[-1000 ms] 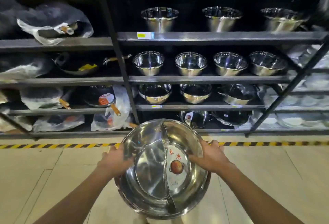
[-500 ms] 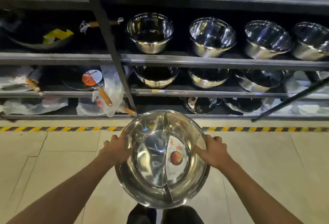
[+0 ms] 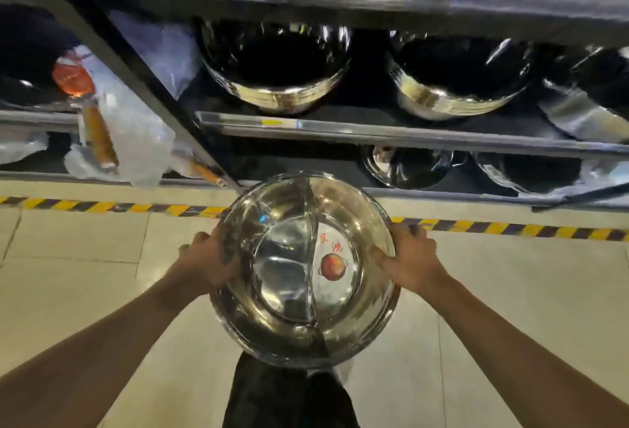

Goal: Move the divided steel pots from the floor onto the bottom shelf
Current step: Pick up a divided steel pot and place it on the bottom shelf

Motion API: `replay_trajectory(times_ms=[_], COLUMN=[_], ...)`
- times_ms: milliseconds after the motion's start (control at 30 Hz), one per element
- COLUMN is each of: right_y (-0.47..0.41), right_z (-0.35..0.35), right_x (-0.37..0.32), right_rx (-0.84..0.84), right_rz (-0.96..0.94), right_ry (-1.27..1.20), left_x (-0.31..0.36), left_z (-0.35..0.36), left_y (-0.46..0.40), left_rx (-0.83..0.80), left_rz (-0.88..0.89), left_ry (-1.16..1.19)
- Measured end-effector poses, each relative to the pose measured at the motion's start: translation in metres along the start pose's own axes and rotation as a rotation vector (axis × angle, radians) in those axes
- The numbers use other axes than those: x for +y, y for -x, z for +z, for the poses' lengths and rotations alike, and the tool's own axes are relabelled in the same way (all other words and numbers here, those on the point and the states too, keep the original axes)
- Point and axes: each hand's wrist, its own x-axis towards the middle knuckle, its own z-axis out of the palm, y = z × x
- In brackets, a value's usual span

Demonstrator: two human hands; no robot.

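Pot: divided steel pot (image 3: 306, 271) in the air, near the bottom shelf (image 3: 425, 194).
Grip: left hand (image 3: 204, 257) and right hand (image 3: 413, 260), fingers clamped on opposite rims.
Left: set it into the shelf's empty left gap.

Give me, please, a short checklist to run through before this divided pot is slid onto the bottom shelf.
1. Left hand on divided pot rim: ok.
2. Right hand on opposite rim: ok.
3. Pot held roughly level, opening up: ok.
4. Free gap on bottom shelf left of the steel pot already there: ok, looks open.
5. Clearance under the shelf edge above: cannot tell.
6. Wooden handle poking out near the post: not ok, close to the path.
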Motion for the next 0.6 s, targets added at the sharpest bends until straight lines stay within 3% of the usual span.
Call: replay_trajectory(times_ms=[133, 233, 400, 600], right_y=[-0.085, -0.137, -0.212, -0.273], right_z=[0.050, 0.076, 0.098, 0.111], right_x=[0.024, 0.036, 0.046, 0.053], right_rx=[0.003, 0.030, 0.058, 0.147], right_rz=[0.011, -0.035, 0.029, -0.022], right_ry=[0.000, 0.029, 0.023, 0.027], left_x=[-0.013, -0.020, -0.026, -0.024], left_z=[0.044, 0.068, 0.092, 0.102], left_y=[-0.095, -0.158, -0.226, -0.283], left_rx=[0.039, 0.058, 0.153, 0.279], left_rz=[-0.069, -0.013, 0.009, 0.042], left_ry=[0.076, 0.085, 0.179, 0.231])
